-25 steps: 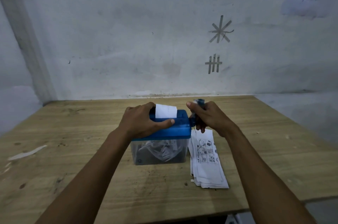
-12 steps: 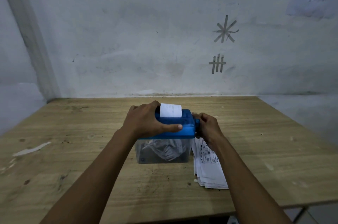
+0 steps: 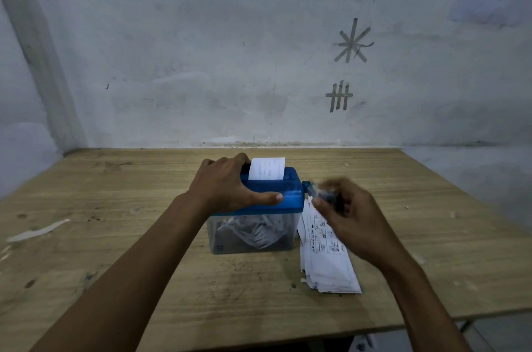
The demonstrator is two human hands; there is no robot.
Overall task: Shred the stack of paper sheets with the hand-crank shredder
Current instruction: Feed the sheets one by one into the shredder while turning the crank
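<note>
Mid-surface on a worn wooden table [image 3: 115,236], clamps left hand [image 3: 227,187] over the blue shredder [image 3: 288,202], right hand [image 3: 348,216] round its blurred crank [image 3: 308,187], a sheet [image 3: 267,169] upright in the slot. Risks scattering the stack [image 3: 328,268] just beside it with the cranking wrist.

The scene is dim, under flat, cool bluish light. Soft shadows lie on the table [image 3: 115,207] beneath the forearms, toward its near edge. The right hand [image 3: 349,209] on the crank [image 3: 307,186] is smeared by motion blur, while the left hand [image 3: 227,187] gripping the shredder [image 3: 289,202] is sharp. Wide-angle distortion bows the table's side edges.
</note>
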